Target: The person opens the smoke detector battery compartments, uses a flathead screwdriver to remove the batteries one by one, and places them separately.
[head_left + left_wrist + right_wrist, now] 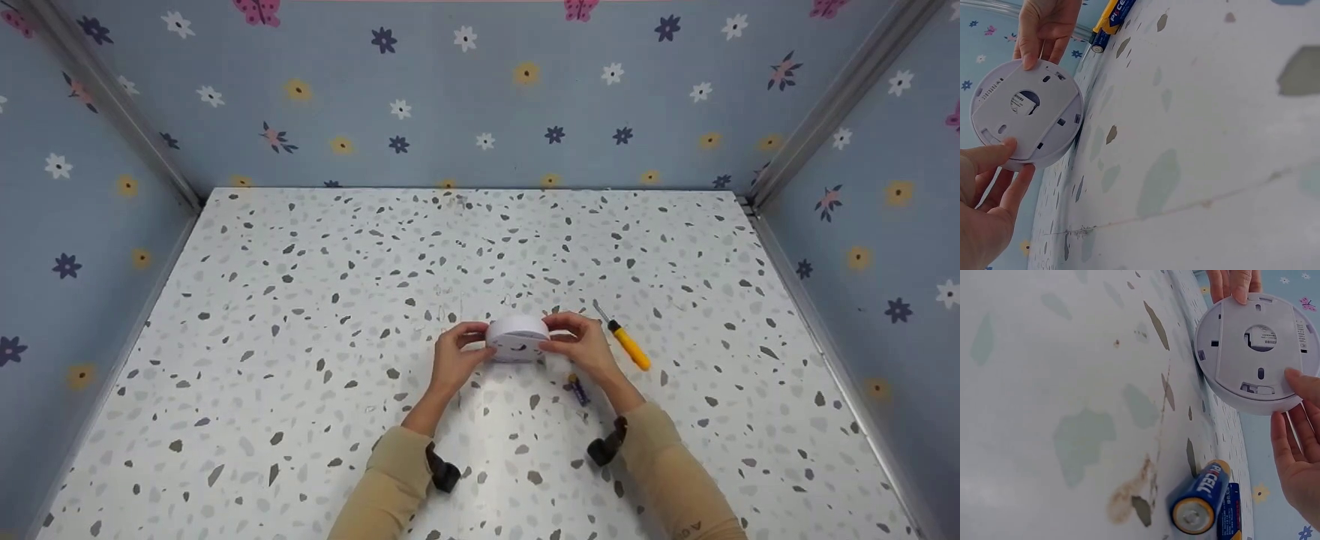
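A round white plastic device (517,328), which looks like a smoke alarm, is held on edge just above or on the table. My left hand (456,358) grips its left rim between thumb and fingers. Opposite, the right hand (589,346) pinches the right rim the same way. Both wrist views show the back of the device (1044,132), with slots and a round central hole. A label is visible through that hole. Whether the back plate (1235,354) is fully seated cannot be told.
Two blue-and-yellow batteries (577,390) lie on the speckled table (300,420) below the right hand; the right wrist view shows one battery (1199,500) close up. Right of that hand lies a yellow-handled screwdriver (630,346). Flowered walls (450,82) enclose the back and sides.
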The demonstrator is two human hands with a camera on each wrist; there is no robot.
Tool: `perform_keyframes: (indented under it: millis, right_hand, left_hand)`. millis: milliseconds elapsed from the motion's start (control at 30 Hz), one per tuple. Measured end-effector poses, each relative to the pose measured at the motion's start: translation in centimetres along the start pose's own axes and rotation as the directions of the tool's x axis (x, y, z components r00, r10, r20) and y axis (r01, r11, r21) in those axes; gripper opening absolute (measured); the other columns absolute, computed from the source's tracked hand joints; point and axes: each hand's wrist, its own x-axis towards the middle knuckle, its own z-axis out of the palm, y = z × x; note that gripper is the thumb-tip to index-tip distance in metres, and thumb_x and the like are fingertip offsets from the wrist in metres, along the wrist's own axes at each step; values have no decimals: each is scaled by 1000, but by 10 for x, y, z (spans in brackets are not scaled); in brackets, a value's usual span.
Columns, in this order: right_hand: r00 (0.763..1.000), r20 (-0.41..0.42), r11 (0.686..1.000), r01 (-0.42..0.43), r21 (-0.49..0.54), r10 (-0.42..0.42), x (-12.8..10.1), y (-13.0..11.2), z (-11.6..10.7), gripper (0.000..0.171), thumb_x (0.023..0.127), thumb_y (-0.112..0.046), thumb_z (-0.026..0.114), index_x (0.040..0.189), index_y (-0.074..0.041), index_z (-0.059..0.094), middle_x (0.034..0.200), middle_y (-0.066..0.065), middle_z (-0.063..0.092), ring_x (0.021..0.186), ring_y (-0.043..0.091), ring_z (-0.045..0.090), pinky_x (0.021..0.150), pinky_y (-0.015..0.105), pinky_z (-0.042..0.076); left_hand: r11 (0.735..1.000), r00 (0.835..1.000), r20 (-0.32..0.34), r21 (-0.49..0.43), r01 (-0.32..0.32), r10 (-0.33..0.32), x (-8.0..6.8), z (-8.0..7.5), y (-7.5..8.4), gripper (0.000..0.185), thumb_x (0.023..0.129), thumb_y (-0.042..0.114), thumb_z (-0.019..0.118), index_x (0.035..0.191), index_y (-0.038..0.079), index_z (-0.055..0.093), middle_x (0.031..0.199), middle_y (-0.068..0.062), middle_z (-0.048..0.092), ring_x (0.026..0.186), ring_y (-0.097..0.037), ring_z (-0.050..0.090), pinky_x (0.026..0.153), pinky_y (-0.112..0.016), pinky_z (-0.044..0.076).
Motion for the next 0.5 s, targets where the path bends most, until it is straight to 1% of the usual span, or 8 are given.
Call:
perform_keyframes:
  millis: [33, 100, 200, 267, 367, 500]
  right_hand:
    - [1000, -1, 1000, 1, -8, -1, -2, -3, 1, 35, 69, 8, 69, 103, 8, 59, 101, 14, 59, 97, 24, 54, 87, 41, 44]
    - [1000, 1, 1000, 7, -17, -7, -4, -9, 3, 34, 70, 8, 69, 102, 8, 59, 101, 14, 59, 97, 24, 54, 87, 43, 43]
    - [1000, 4, 1000, 18, -24, -18, -4, -9, 3, 34, 70, 8, 69, 102, 9, 58, 101, 14, 58, 98, 25, 53, 87, 43, 43]
    - [1000, 2, 999, 23, -33, -23, -5, -9, 3, 34, 71, 7, 69, 102, 9, 58, 101, 14, 58, 97, 24, 54, 87, 43, 43]
    - [1000, -1, 999, 27, -44, -27, -6, -9, 3, 33, 71, 6, 69, 102, 8, 59, 101, 13, 59, 97, 23, 54, 87, 43, 43]
    - [1000, -3, 998, 27, -49, -27, -7, -9, 4, 32, 71, 5, 70, 101, 6, 60, 101, 13, 59, 98, 25, 54, 88, 42, 43]
  left_hand:
    - [1000, 1000, 7, 0, 11, -11, 0, 0, -1, 33, 69, -14, 65, 101, -14, 56, 101, -26, 57, 96, -38, 55, 82, -44, 46]
    - [1000, 999, 25, 5, 30, -30, 2, -1, -7, 36, 69, -11, 67, 103, -12, 56, 104, -25, 56, 98, -36, 54, 83, -43, 46]
    - [999, 997, 67, 31, 45, -47, 4, -2, -18, 43, 70, -4, 70, 110, -10, 54, 109, -22, 55, 101, -34, 52, 84, -37, 46]
    - [997, 995, 90, 61, 46, -52, 5, -2, -23, 48, 71, 4, 72, 113, -7, 53, 111, -20, 54, 101, -31, 52, 84, -33, 46]
    - [994, 993, 106, 106, 40, -51, 4, -2, -23, 52, 73, 15, 73, 116, -4, 51, 113, -17, 53, 101, -29, 53, 84, -32, 46]
    - [989, 994, 86, 137, 60, -73, 3, -1, -21, 55, 74, 26, 72, 117, -1, 52, 113, -14, 53, 99, -27, 54, 83, -33, 46]
